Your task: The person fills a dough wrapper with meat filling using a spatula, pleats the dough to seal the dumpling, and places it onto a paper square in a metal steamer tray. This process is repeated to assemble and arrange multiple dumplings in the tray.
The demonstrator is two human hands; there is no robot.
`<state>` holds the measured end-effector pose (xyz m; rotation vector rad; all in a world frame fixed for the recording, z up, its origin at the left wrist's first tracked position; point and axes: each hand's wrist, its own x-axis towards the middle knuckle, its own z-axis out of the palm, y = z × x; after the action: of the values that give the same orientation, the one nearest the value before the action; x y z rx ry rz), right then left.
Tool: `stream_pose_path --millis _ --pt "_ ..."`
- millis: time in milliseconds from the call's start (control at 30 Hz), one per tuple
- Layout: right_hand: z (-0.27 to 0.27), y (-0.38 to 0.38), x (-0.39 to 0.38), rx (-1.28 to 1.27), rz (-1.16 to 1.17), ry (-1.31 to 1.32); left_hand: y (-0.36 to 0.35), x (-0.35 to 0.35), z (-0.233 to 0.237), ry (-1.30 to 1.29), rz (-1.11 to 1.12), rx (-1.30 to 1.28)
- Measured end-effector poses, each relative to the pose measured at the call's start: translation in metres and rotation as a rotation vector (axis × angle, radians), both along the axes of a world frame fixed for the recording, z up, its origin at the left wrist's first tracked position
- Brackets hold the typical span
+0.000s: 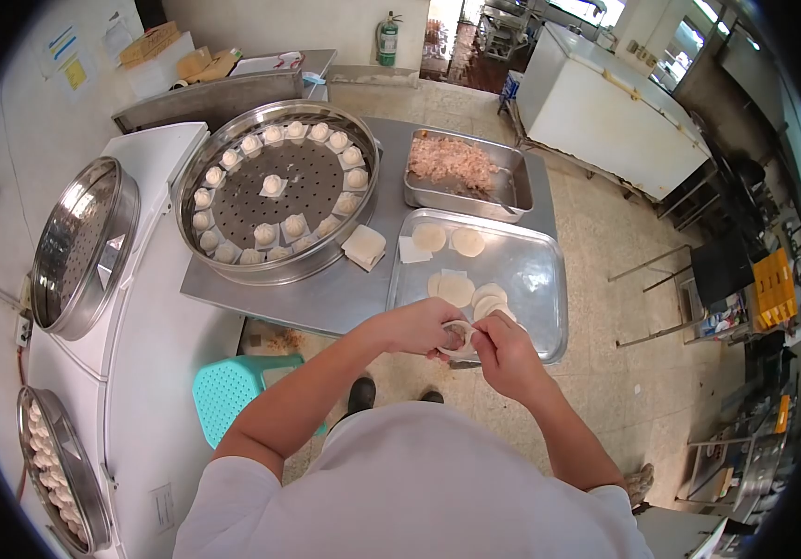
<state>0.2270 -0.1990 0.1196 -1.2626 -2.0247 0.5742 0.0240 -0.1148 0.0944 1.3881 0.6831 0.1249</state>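
Observation:
My left hand [419,328] cups a filled dough wrapper [459,337] over the near edge of a metal tray [549,279]. The fingers of my right hand [509,354] pinch the wrapper's rim, and pinkish filling shows in its open middle. Several flat round dough wrappers [456,288] lie on the tray, some overlapping. Behind it, a deep metal pan [515,191] holds minced meat filling [452,161] and a utensil whose handle rests toward the near right side. To the left, a round perforated steamer tray [242,200] carries pleated buns [294,225] on paper squares, mostly around its rim.
A stack of paper squares [364,246] sits between steamer and tray. A turquoise stool [226,396] stands below the table at left. Another steamer tray [84,247] and one full of buns [56,470] are at far left. A white chest freezer [605,107] stands at back right.

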Motion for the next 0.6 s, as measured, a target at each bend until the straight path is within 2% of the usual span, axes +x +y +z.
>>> stream_pose_path --millis 33,133,233,333,367,467,533,567,600 --pt "-0.004 0.001 0.001 0.011 -0.015 -0.009 0.001 0.000 -0.003 -0.018 0.020 -0.011" --pt "-0.016 0.003 0.002 0.059 -0.070 -0.010 0.005 -0.004 -0.011 -0.122 0.176 -0.289" --pt "-0.021 0.002 -0.004 0.083 -0.110 0.008 0.004 -0.001 -0.016 -0.030 0.200 -0.131" --pt "-0.018 0.000 -0.011 0.026 -0.176 0.089 0.002 -0.002 -0.014 -0.053 0.229 -0.025" --pt "-0.017 -0.001 -0.013 -0.002 -0.207 0.127 0.000 -0.003 -0.010 -0.121 0.330 -0.079" --pt "-0.023 0.000 -0.027 -0.402 -0.318 0.685 -0.012 -0.003 -0.007 -0.345 0.588 -0.251" --pt "-0.039 0.004 -0.040 -0.399 -0.349 0.621 -0.026 0.019 -0.035 -0.520 0.707 -0.395" --pt "-0.048 0.004 -0.043 -0.403 -0.366 0.586 -0.028 0.030 -0.045 -0.473 0.847 -0.298" --pt "-0.056 0.005 -0.044 -0.281 -0.342 0.452 -0.028 0.035 -0.056 -0.424 0.926 -0.150"
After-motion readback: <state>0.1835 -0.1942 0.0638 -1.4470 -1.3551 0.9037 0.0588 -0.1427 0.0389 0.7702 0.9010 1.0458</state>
